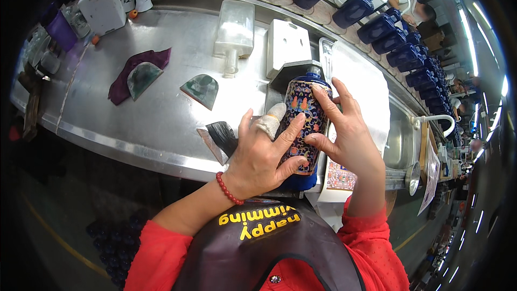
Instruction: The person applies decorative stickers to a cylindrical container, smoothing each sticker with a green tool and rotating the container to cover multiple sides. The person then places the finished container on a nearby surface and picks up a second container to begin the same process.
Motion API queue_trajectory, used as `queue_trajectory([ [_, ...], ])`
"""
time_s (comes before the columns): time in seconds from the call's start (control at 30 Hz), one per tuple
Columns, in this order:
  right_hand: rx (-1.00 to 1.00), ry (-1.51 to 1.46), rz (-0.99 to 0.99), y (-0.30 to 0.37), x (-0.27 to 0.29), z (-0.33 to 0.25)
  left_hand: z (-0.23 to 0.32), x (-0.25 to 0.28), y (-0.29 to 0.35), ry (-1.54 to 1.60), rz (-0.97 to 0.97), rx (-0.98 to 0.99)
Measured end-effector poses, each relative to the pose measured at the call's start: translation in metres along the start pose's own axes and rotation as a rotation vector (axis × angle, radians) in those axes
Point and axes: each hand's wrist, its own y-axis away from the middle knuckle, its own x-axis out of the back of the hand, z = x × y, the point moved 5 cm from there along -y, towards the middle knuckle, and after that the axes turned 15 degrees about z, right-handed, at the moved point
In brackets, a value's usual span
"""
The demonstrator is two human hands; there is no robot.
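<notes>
A dark blue bottle (304, 113) lies tilted in front of me, its neck pointing away. A colourful floral pattern with gold scrolls covers its side. My left hand (261, 153) rests along its left side, fingers apart, the index finger and thumb on the pattern. Pale cloth covers (267, 126) sit on two of its fingers. On the bottle's right side lies my right hand (347, 126), fingers spread, thumb and index finger touching the patterned surface. Behind the bottle's shoulder is a dark angular support (293, 68). Blue cloth or material (299, 183) shows under the bottle's base.
Green-dark scrapers (200, 89), a purple cloth (129, 75) and a clear bottle (235, 32) lie on the metal table (177, 134). White paper sheets (358, 86) and a patterned sheet (339, 178) are at right, beside a sink (398, 140). Blue bottles (353, 11) line a conveyor beyond.
</notes>
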Motion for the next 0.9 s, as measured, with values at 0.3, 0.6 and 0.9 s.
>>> queue_trajectory([
  [0.3,0.024,0.004,0.002,-0.01,0.008,-0.007,0.0,-0.001,0.001,0.007,0.004,-0.003],
  [0.6,0.026,0.037,0.018,-0.02,0.009,-0.014,-0.001,-0.002,0.002,0.006,-0.022,0.019],
  [0.9,0.041,0.016,0.035,-0.019,0.006,-0.012,-0.001,-0.001,0.001,0.014,-0.001,0.015],
])
